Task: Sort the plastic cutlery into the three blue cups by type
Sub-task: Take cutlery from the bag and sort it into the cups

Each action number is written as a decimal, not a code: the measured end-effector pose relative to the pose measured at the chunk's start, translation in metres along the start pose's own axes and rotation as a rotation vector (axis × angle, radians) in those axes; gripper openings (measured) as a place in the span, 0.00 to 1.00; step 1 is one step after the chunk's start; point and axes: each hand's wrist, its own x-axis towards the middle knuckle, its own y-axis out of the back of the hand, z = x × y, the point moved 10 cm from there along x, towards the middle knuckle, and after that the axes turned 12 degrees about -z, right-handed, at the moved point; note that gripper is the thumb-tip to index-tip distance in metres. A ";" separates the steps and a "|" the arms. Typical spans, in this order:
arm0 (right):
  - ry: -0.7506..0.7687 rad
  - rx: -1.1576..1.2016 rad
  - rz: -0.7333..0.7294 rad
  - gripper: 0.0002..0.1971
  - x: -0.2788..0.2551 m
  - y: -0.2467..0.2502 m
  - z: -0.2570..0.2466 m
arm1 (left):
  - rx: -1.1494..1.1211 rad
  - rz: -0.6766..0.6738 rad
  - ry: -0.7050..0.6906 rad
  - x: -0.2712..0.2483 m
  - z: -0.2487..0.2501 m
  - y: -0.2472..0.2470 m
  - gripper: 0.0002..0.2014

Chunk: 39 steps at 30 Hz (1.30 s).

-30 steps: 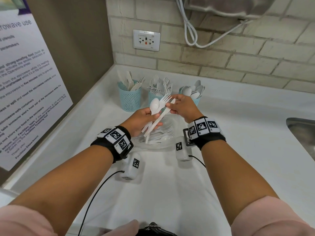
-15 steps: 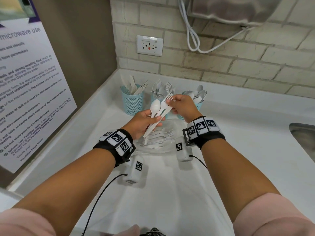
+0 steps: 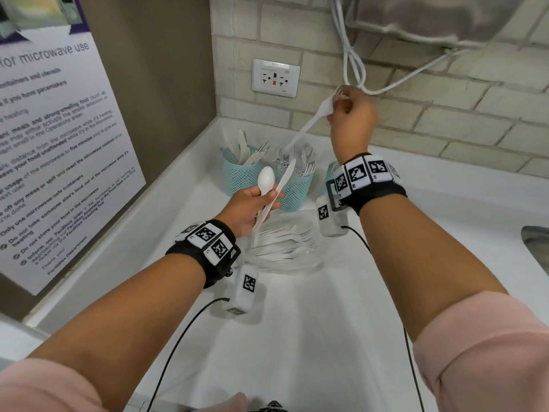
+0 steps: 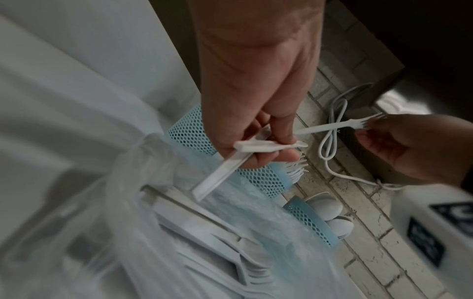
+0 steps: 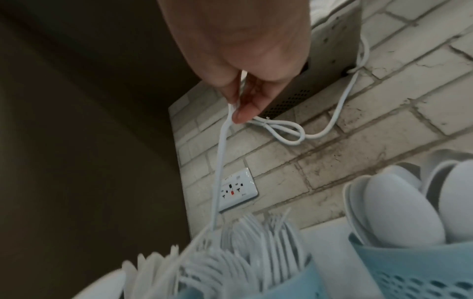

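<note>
1. The right hand [image 3: 350, 117] is raised above the cups and pinches a white fork [image 3: 309, 123] at its tine end; the handle tip points down into the middle cup [image 3: 294, 191], which holds forks.
2. The left hand [image 3: 249, 209] grips a spoon [image 3: 265, 179] and a knife [image 3: 277, 191] together, in front of the cups.
3. The left cup [image 3: 239, 176] holds knives; the right cup [image 5: 414, 269] holds spoons.
4. Unsorted cutlery lies in a clear bag [image 3: 285, 248] on the white counter [image 3: 297, 337].
</note>
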 end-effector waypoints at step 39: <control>-0.110 -0.038 -0.626 0.13 -0.018 -0.105 -0.012 | -0.300 0.099 -0.114 -0.014 0.014 0.019 0.07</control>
